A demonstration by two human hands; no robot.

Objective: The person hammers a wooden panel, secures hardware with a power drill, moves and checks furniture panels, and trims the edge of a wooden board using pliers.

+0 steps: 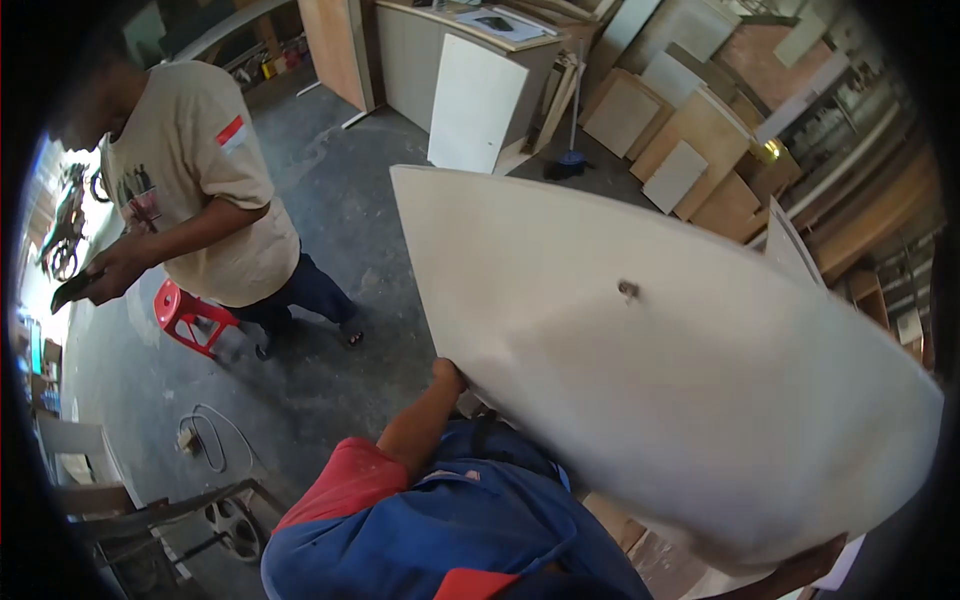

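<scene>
A large white panel (pixel 560 330) spans the right half of the view, tilted in front of my body, with a small dark hole or fitting near its middle. My left hand (pixel 448 376) grips the panel's near left edge, its fingers mostly hidden behind the board. At the lower right edge, my right hand (pixel 822 560) is dark and partly covered, holding the panel from below. The blue and red shirt on my body shows just under the board.
Another person (pixel 200 190) stands at the left holding a dark phone-like object, beside a red plastic stool (pixel 190 312). A cable (pixel 215 440) lies on the floor. Leaning boards (pixel 690 130) and a white sheet (pixel 474 100) stand at the back. A machine with a wheel (pixel 234 530) sits lower left.
</scene>
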